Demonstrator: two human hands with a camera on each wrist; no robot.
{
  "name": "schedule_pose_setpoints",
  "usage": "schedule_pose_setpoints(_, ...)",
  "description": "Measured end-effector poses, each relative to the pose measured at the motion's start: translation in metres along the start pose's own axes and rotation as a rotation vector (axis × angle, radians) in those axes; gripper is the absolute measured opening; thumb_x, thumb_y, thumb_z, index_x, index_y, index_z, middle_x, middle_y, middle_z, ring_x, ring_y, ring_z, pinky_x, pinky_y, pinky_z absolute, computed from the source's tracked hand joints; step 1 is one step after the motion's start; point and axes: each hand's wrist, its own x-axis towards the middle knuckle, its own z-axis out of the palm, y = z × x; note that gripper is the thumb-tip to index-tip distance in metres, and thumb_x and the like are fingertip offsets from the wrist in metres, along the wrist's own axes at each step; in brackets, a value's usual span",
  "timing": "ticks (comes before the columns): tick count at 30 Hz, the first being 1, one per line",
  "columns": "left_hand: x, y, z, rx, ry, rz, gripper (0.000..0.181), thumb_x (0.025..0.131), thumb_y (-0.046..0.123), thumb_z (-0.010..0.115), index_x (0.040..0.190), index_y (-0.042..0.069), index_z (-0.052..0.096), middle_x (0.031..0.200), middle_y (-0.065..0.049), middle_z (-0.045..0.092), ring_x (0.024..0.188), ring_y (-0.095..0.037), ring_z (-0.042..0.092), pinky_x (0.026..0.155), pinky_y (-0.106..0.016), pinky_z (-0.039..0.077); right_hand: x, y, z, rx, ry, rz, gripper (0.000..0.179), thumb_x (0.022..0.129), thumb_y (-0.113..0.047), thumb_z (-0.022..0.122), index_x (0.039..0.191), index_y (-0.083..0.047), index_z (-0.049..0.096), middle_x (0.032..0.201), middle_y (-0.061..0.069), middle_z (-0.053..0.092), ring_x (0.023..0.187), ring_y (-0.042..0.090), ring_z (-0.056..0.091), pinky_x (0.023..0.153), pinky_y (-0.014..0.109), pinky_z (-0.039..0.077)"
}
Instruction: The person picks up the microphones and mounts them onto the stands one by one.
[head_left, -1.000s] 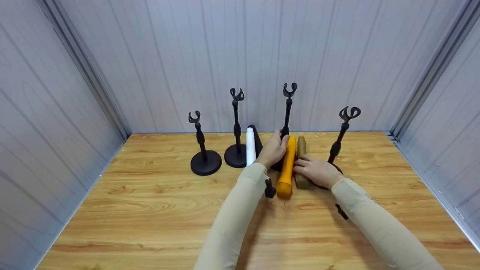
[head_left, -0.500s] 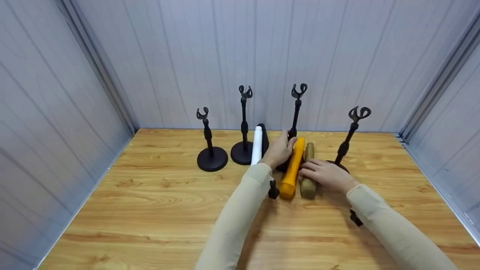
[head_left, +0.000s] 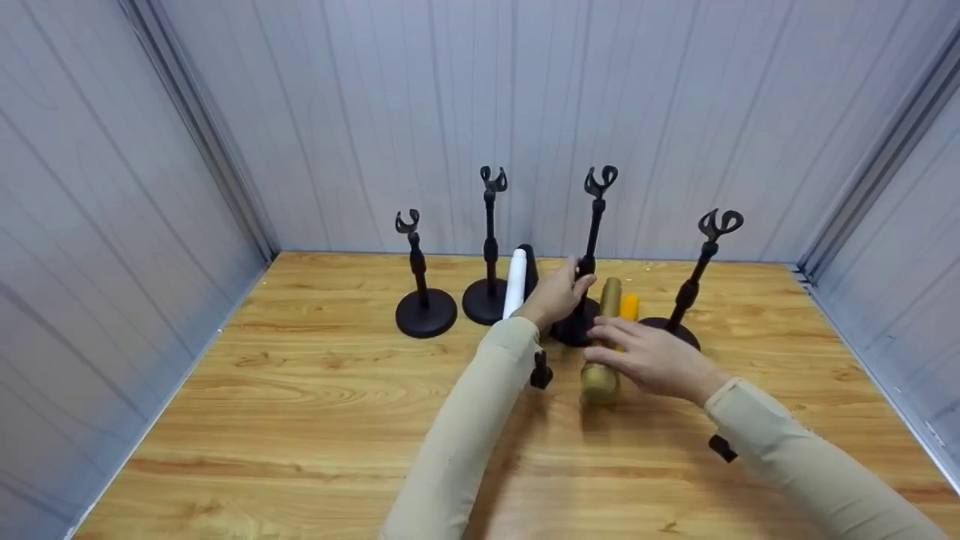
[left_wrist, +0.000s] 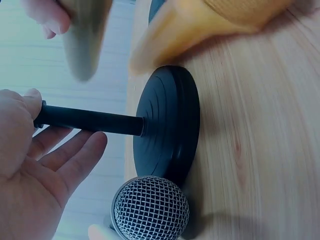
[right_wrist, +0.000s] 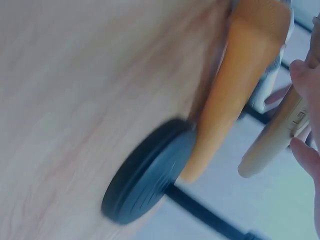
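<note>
Wooden table: left hand loosely holds a stand's pole; right hand grips the gold microphone.

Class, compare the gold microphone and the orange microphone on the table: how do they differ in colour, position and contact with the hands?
The gold microphone is metallic gold; the orange microphone is bright orange. The right hand holds the gold one; the orange one lies beyond it, mostly hidden, with no grip visible. Both taper like handheld microphones and lie between black stands.

Glossy, grained wood on the table. Matt black metal on the mic stand, ridged at its base. Silvery wire mesh on the microphone head. Dull gold microphone; smooth orange microphone.
</note>
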Motion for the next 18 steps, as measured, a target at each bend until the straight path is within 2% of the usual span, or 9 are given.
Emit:
schedule_pose_setpoints(5, -0.004, 0.000, 0.000, -0.004, -0.006, 0.014, 0.038, 0.109, 0.034, 0.046, 0.137, 0.009, 0.049, 0.113, -0.009, 0.067, 0.095, -0.020, 0.065, 0.081, -0.030, 0.052, 0.008, -0.019, 0.004, 0.003, -0.031, -0.058, 0.047, 0.113, -0.021, 0.020, 0.127, -0.014, 0.064, 0.125, 0.017, 0.064, 0.120, 0.035, 0.060, 0.086, 0.042, 0.058)
schedule_pose_setpoints(10, -0.012, 0.002, 0.000, -0.007, -0.027, 0.020, 0.046, 0.109, 0.035, 0.047, 0.148, 0.010, 0.044, 0.126, -0.010, 0.066, 0.107, -0.019, 0.066, 0.089, -0.030, 0.053, 0.007, -0.026, 0.005, -0.008, -0.026, -0.065, 0.044, 0.114, -0.025, 0.024, 0.125, -0.014, 0.065, 0.121, 0.015, 0.065, 0.114, 0.031, 0.063, 0.076, 0.037, 0.059)
schedule_pose_setpoints(15, -0.023, 0.005, -0.004, -0.003, -0.043, 0.051, 0.041, 0.109, 0.033, 0.049, 0.141, 0.008, 0.049, 0.122, -0.009, 0.068, 0.102, -0.018, 0.067, 0.085, -0.029, 0.054, 0.002, -0.025, 0.001, -0.017, -0.037, -0.056, 0.046, 0.114, -0.024, 0.021, 0.127, -0.013, 0.064, 0.123, 0.014, 0.064, 0.114, 0.031, 0.063, 0.078, 0.038, 0.059)
schedule_pose_setpoints(18, -0.029, 0.005, -0.007, -0.001, -0.054, 0.074, 0.036, 0.109, 0.032, 0.049, 0.135, 0.007, 0.050, 0.113, -0.007, 0.069, 0.094, -0.017, 0.067, 0.077, -0.027, 0.054, 0.001, -0.024, 0.000, -0.026, -0.037, -0.060, 0.047, 0.114, -0.021, 0.019, 0.128, -0.012, 0.064, 0.124, 0.015, 0.064, 0.114, 0.031, 0.063, 0.079, 0.038, 0.059)
